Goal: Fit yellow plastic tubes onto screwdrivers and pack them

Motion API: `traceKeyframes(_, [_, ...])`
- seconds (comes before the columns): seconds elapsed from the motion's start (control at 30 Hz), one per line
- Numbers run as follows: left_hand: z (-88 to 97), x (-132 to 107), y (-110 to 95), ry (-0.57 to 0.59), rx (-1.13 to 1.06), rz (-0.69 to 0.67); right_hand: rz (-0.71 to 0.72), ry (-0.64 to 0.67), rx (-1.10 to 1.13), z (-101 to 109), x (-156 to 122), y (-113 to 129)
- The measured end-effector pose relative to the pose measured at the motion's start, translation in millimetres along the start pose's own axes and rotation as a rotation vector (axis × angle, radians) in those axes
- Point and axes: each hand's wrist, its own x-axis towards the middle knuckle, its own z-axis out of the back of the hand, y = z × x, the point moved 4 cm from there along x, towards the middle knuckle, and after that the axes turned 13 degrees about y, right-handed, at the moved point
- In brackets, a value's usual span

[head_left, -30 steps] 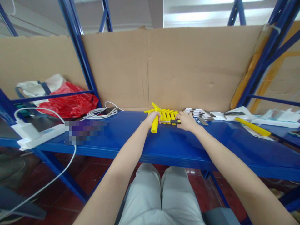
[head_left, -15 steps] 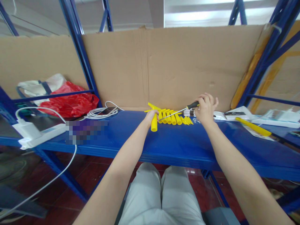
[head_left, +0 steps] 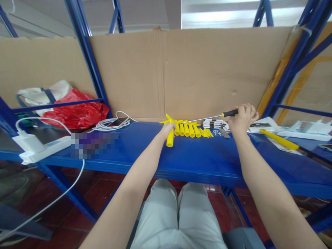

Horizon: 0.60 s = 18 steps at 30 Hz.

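Observation:
My left hand (head_left: 168, 129) is closed around a yellow plastic part (head_left: 170, 139) with a hollow tube end facing me and thin arms spreading out at its far end. In my right hand (head_left: 242, 118) is a long screwdriver (head_left: 229, 113), gripped by its black and yellow handle. Its shaft points left, and the tip appears just right of the held part, above the row; whether it touches anything I cannot tell. Several similar yellow tubes (head_left: 187, 130) lie side by side to the right of my left hand. Small pointed yellow pieces (head_left: 206, 132) lie beside them.
White-and-black packets (head_left: 214, 123) and a flat metal piece (head_left: 224, 132) lie near my right wrist. Farther right is a long yellow piece (head_left: 280, 139) on paper. A coiled white cable (head_left: 111, 125), a red bag (head_left: 77, 110) and a power strip (head_left: 52, 150) are left. Cardboard (head_left: 207, 69) stands behind.
My right hand has moved right and slightly up with the screwdriver, drawing its tip away from the held yellow part. The metal piece is now uncovered. My left hand has barely moved.

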Motion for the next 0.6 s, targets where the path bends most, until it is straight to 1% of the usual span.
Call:
traceKeyframes(0.07, [-4.3, -6.4, -1.3, 0.006, 0.034, 0.039, -0.017, 0.024, -0.008, 2.0, -0.7, 1.7])
traceKeyframes(0.2, [-15.8, -18.0, -5.5, 0.069, 0.125, 0.101, -0.005, 0.070, -0.007, 6.2, -3.2, 8.0])
traceKeyframes(0.4, [-22.7, -23.4, -8.4, 0.092, 0.177, 0.093, -0.027, 0.097, -0.011, 10.1, -6.1, 11.6])
traceKeyframes(0.6, [-25.9, -24.6, -8.7, 0.127, 0.200, 0.082, -0.045, 0.071, -0.011, 6.4, -4.4, 6.2])
